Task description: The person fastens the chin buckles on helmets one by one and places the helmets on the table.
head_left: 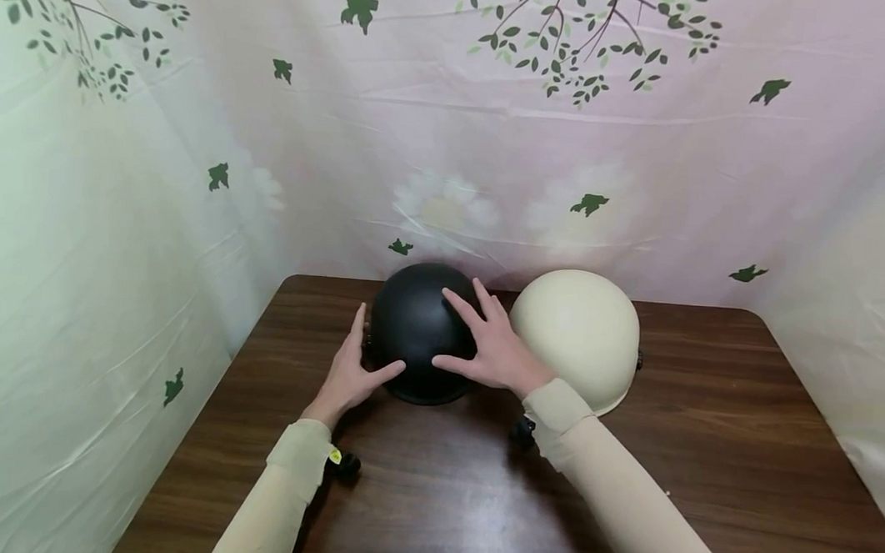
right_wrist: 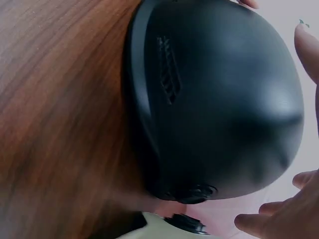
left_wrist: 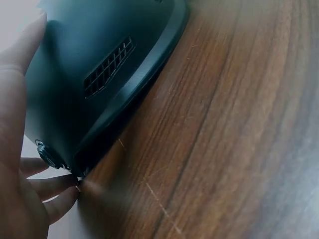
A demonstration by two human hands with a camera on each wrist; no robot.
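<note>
A black helmet (head_left: 416,321) sits dome up on the table (head_left: 438,510), its vent grille (left_wrist: 109,67) and side knob (left_wrist: 47,153) showing in the left wrist view. Spread around its left side is my left hand (head_left: 345,380), fingertips right at the lower rim and thumb by the shell. My right hand (head_left: 500,352) reaches over the helmet's right side with fingers apart. In the right wrist view there is a gap between these fingers (right_wrist: 251,224) and the shell. Close to the right forearm stands a cream helmet (head_left: 575,333), also dome up.
Behind the table hangs a pale cloth (head_left: 486,162) printed with leaves, birds and flowers. More cloth covers the left and right sides. The two helmets stand side by side near the table's back edge. Bare wood shows at the front and right of the table.
</note>
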